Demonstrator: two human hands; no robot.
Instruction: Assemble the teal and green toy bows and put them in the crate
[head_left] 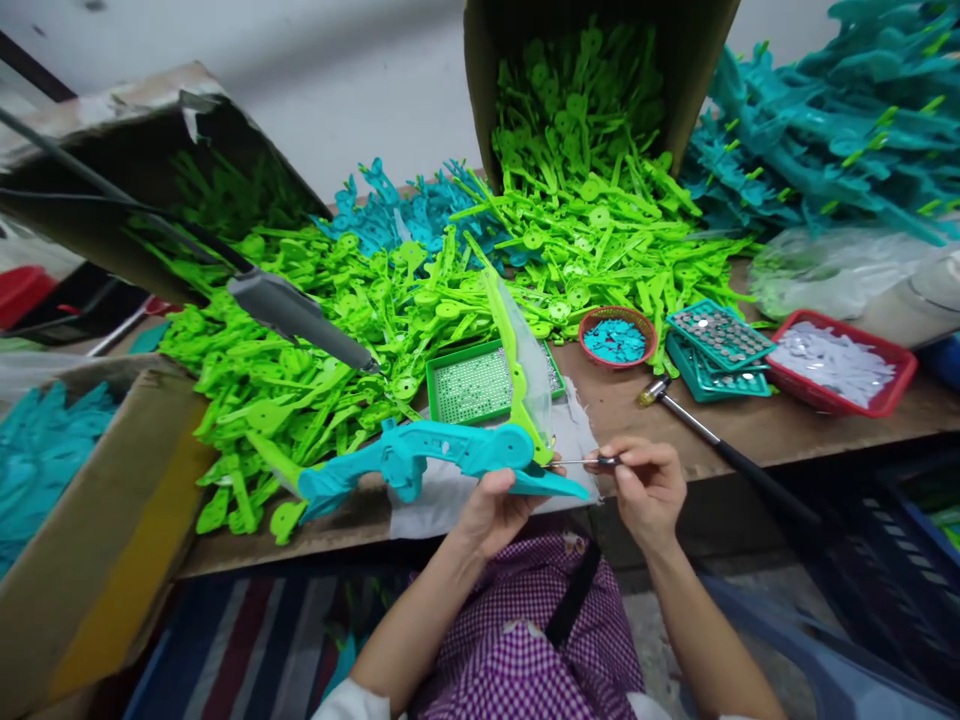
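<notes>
My left hand [493,512] is closed around the underside of a long turquoise plastic part [450,447], held over the table's front edge. A bright green arm with a clear film-like piece [517,360] rises from the part's right end. Between the fingertips of my right hand [649,488] is a small screwdriver [606,461] with a dark handle. Its thin metal shaft points left and meets the part near the green arm's base; the tip's exact contact is hidden. Beneath the part lies a white cloth [420,515].
Heaps of green plastic pieces [360,310] cover the table behind. A grey power screwdriver [296,315] hangs at left. A green tray [469,385] holds small metal bits. To the right are a hammer [697,430], a red basket [617,320], teal trays [716,385] and a red tray [892,395].
</notes>
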